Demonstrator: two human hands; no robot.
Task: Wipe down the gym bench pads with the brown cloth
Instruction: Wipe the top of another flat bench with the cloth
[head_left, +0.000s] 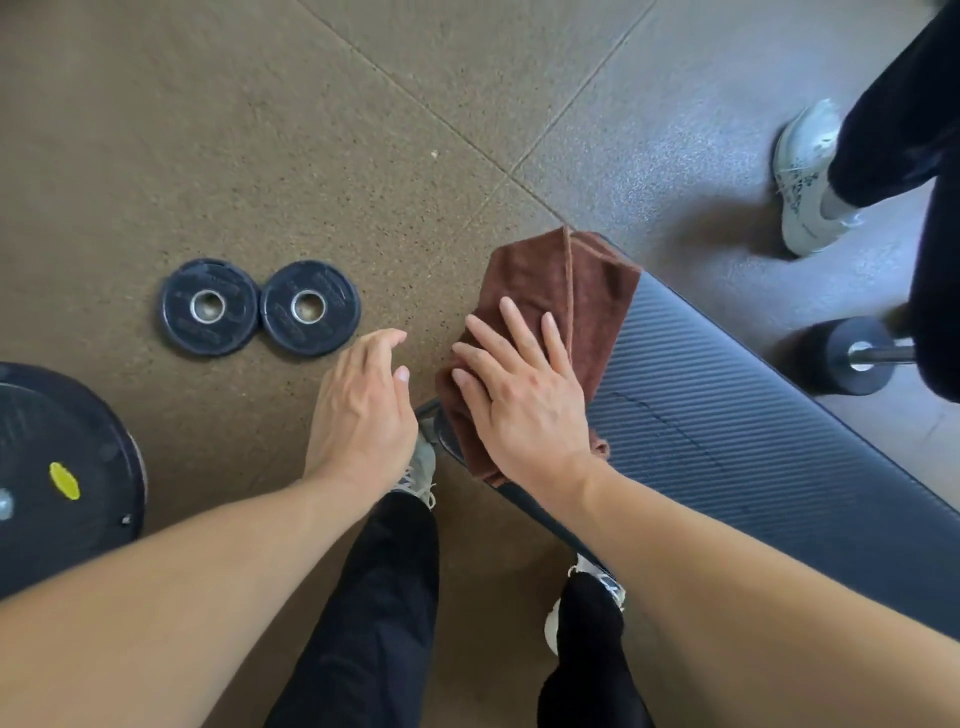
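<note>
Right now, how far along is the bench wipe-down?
Nothing visibly finished. In hand: the right hand presses the folded brown cloth flat on the end of the ribbed dark-blue bench pad; the left hand hovers empty. Left: the pad's remaining length.

The ribbed dark bench pad (727, 410) carries the folded brown cloth (550, 291), which drapes over its end under and beyond the right hand's fingers (519, 332). On the speckled floor (234, 130), two small weight plates (260, 307) lie touching, left of the left hand's fingertips (387, 340).
</note>
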